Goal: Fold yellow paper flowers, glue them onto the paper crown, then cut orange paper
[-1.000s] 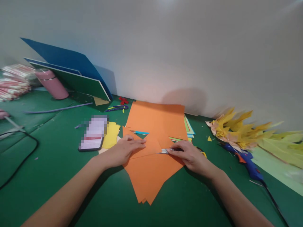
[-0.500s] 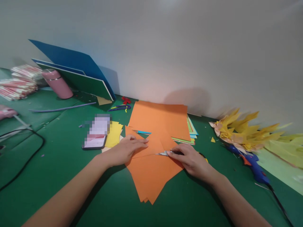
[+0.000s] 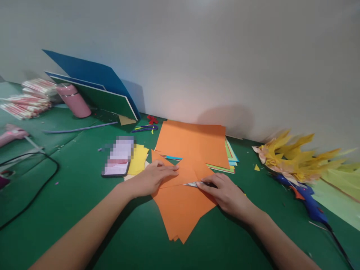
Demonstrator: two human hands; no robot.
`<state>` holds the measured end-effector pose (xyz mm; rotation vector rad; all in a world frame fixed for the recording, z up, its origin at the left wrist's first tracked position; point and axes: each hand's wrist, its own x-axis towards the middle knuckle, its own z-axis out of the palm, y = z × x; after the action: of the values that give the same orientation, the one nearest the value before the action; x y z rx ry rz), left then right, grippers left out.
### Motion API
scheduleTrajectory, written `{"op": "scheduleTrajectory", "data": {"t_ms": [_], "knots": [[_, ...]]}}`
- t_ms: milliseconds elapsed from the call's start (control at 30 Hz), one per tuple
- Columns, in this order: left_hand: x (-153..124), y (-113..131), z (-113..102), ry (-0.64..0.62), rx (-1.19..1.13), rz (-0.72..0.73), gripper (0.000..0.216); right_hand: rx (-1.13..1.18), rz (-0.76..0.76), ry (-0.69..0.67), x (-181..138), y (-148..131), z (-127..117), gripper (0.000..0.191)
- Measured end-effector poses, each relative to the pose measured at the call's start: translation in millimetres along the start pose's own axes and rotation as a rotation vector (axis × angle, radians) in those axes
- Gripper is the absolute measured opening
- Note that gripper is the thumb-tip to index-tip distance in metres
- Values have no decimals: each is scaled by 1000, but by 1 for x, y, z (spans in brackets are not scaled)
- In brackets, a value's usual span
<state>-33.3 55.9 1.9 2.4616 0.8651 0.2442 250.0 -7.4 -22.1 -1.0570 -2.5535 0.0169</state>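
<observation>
Several orange paper sheets, cut with pointed corners, lie overlapping on the green table in front of me. My left hand rests on their left side, fingers stretched flat on the paper. My right hand is closed around a pair of scissors, holding them low over the right side of the sheets. The scissors' silver blades point left across the paper. Most of the handle is hidden under my palm. Behind the cut sheets lies a stack of large orange paper, with green and blue sheets under it.
A phone and yellow paper pieces lie left of my hands. Further left are a pink bottle, leaning boards and a pink glue gun. On the right are a blue glue gun and yellow paper leaves.
The whole view has shifted slightly, so things appear a little further right. Around the scissors, my right hand has moved only slightly; my left hand stays on the paper.
</observation>
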Motion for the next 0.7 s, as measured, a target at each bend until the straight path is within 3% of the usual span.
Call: {"op": "scheduleTrajectory", "data": {"t_ms": [700], "knots": [[4, 3, -3, -32, -5, -20, 49, 28, -28, -1, 13, -16, 8, 39]]}}
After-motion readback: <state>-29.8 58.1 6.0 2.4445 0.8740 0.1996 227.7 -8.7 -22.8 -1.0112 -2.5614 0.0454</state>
